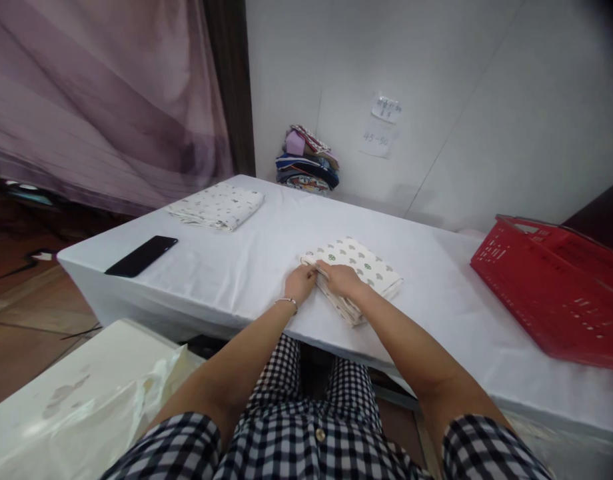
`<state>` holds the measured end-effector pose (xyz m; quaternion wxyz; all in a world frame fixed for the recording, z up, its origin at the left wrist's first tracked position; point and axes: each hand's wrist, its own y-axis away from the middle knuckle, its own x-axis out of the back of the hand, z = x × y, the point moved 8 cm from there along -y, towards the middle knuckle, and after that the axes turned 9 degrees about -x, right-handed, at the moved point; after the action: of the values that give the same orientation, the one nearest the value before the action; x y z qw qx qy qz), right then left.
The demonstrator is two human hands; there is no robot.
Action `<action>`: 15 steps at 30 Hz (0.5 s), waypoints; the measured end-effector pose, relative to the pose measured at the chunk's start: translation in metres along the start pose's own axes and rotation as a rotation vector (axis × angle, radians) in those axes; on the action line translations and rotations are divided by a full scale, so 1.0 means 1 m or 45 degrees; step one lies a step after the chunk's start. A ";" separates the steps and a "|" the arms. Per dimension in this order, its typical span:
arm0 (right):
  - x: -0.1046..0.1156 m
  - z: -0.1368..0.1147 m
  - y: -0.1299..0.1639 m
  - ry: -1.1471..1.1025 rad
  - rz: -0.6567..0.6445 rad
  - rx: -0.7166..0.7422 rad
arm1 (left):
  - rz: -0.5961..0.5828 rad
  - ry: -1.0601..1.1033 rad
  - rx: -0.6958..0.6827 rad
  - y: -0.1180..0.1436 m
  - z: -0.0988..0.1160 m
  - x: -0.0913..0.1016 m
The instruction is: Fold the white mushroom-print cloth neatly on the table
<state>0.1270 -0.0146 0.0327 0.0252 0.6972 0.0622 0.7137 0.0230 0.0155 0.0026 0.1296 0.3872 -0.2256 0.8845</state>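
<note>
left hand [300, 283]: laid at the near-left corner of the folded cloth [359, 270], fingers curled down onto its edge; a bracelet [288, 302] is worn at the wrist. Whether the edge is pinched cannot be told.
right hand [340, 279]: pressed flat on the left part of the folded cloth, fingers stretched toward the left hand; nothing is gripped. The two hands are touching or almost touching at the fingertips.
folded cloth: white with small printed shapes, lying flat on the table [226, 267], directly under both hands.
table: covered by a white sheet.
second cloth [216, 205]: folded, set far to the left of the left hand, well apart.
phone [141, 256]: black, lying flat, left of the left hand, near the table edge.
basket [556, 287]: red plastic, placed well to the right of the right hand.
stack of clothes [307, 161]: piled against the wall, beyond both hands.
paper notes [381, 123]: stuck on the wall, writing not readable.
plastic bag [86, 413]: white, seen low on the left, below the left arm.
</note>
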 end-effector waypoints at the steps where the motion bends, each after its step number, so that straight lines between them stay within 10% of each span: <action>1: 0.000 0.001 0.001 -0.014 -0.005 0.012 | -0.028 -0.024 -0.080 0.002 0.005 -0.002; 15: 0.003 0.012 0.005 -0.174 -0.082 -0.029 | -0.589 -0.617 -0.814 0.000 0.049 -0.022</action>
<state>0.1396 -0.0187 0.0363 0.0602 0.7417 0.0748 0.6638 0.0679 -0.0102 0.0155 0.3798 0.5636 -0.4186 0.6024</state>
